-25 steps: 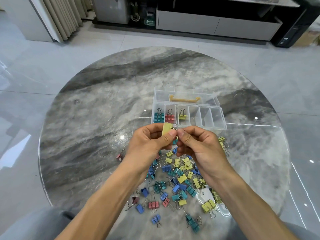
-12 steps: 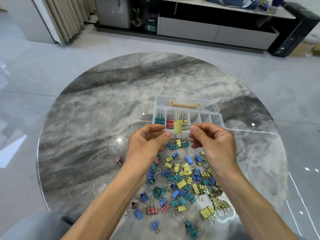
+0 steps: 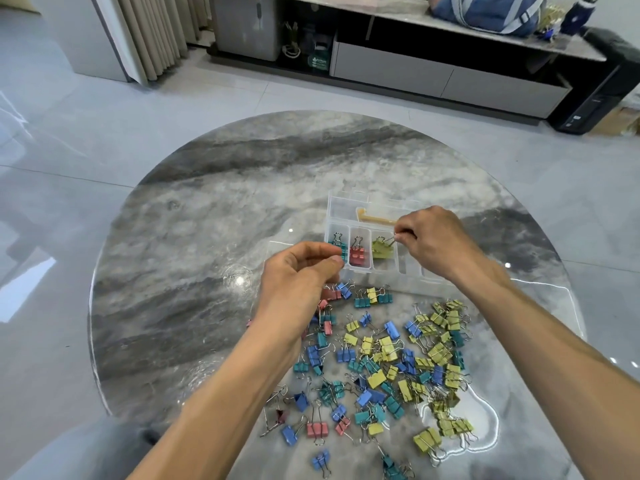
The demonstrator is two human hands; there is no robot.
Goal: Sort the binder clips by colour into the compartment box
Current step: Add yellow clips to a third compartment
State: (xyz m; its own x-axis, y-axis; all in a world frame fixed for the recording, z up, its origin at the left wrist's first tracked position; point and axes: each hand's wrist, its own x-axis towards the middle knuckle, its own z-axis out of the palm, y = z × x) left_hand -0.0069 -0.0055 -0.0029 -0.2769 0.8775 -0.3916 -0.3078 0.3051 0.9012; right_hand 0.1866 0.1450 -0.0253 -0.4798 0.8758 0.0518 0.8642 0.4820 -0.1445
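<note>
Glossy grey marble-look table (image 3: 194, 258), polished enough to throw back bright spots of light. On it, a compartment box (image 3: 363, 268) of clear, smooth plastic. The scattered binder clips (image 3: 381, 358) show painted bodies in a dull, matt finish, with thin shiny wire handles of metal. Floor tiles (image 3: 86, 140) beyond gleam, smooth and reflective.

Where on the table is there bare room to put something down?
The table's whole left side is bare marble, from the left hand out to the rim, as is the far strip beyond the box. It is crowded near the person: the clip pile fills the space between box and near edge, under both arms.
</note>
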